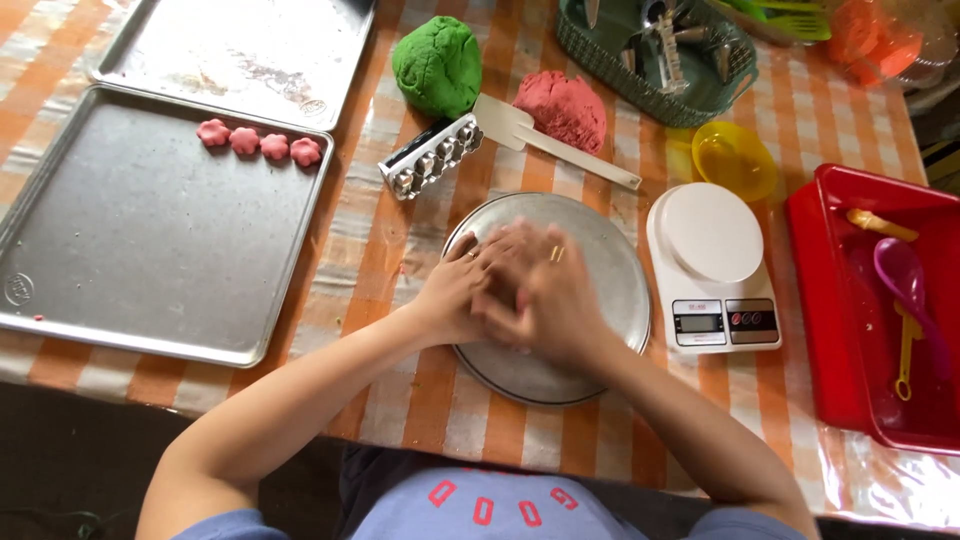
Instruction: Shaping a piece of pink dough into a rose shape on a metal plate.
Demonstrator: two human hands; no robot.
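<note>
Hands: left hand (455, 290) and right hand (550, 300) pressed together over the round metal plate (610, 250), centre near; fingers blurred, cannot tell what they hold.
Dough: green ball (437, 65) and red lump (562, 108), far centre.
Tray: baking tray (130, 260), left, four red flower shapes (259, 143).
Scale: white kitchen scale (712, 262), right of plate.
Bin: red tub (830, 300), far right.

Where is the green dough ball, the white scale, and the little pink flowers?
green dough ball (437, 64), head view, middle of its top.
white scale (712, 234), head view, centre of its round weighing plate.
pink flowers (259, 143), head view, between the middle two of the row on the baking tray (130, 290).
</note>
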